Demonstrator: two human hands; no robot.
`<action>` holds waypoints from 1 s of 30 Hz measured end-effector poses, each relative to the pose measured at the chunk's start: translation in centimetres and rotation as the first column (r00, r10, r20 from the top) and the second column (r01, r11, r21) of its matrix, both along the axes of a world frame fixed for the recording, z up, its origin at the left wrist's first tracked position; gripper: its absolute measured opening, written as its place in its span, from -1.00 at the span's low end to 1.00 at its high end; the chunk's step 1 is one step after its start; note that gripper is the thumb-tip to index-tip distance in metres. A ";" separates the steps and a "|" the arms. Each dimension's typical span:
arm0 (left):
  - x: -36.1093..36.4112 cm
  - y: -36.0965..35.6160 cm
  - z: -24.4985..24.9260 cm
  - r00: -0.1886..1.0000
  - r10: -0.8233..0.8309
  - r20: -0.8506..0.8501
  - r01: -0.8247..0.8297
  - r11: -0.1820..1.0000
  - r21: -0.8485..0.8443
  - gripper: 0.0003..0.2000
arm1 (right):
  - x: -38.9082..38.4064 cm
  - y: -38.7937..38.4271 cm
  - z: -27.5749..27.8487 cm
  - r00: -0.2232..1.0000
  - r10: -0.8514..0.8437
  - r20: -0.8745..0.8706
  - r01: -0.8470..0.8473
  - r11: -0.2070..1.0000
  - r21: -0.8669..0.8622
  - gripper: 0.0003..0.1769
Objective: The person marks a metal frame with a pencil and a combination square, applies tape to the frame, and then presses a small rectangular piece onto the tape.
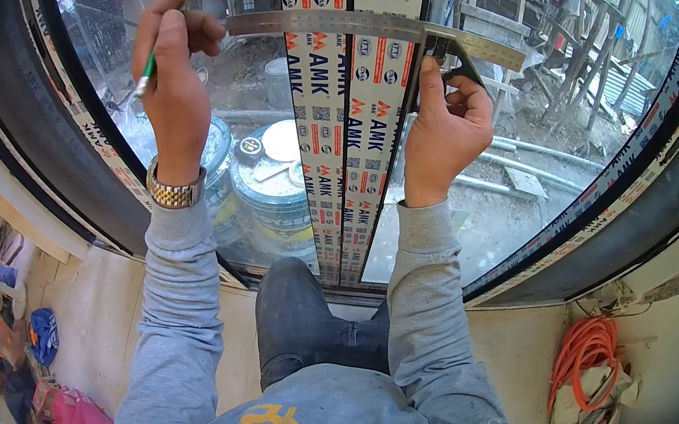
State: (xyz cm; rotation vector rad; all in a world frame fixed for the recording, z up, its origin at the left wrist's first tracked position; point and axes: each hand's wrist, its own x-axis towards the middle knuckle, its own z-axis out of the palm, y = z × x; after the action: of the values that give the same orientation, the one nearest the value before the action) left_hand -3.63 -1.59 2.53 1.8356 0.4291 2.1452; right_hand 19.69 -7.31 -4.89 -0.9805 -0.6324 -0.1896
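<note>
A metal combination square lies across the taped window frame, its ruler (331, 23) running sideways and its dark head (464, 63) at the right. My right hand (452, 132) is closed on the head of the square, thumb pressed near the frame's edge. At the ruler's left end is my left hand (177, 59), fingers curled, with a green pencil (147, 76) held in it, pointing down past the palm. The frame's upright profiles (367, 138) carry white AMK protective tape.
Glass panes flank the uprights; through them show buckets (272, 194), pipes (520, 164) and wooden poles. An orange hose coil (589, 360) lies at the lower right. Bags and a pink cloth (73, 411) are at the lower left, and my knee (288, 309) is below the frame.
</note>
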 end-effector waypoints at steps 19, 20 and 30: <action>9.2 -1.4 2.4 0.793 -0.198 -0.576 0.274 0.960 0.048 -0.93 | -0.4 -0.4 0.5 0.999 -0.046 -0.014 0.046 0.998 -0.031 -0.61; 9.2 -1.5 2.4 0.791 -0.198 -0.579 0.275 0.960 0.047 -0.93 | -0.5 -0.6 0.6 0.999 -0.051 -0.009 0.050 0.998 -0.037 -0.61; 5.1 -2.3 3.0 0.845 0.074 -0.530 0.062 0.970 0.236 -0.93 | -0.5 -0.6 0.5 1.000 -0.031 -0.003 0.031 0.999 -0.033 -0.60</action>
State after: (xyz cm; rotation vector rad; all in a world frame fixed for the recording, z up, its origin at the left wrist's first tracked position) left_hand 1.47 -3.89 5.51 2.5850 0.2868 1.7123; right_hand 19.22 -7.91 -4.39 -1.0223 -0.6187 -0.2053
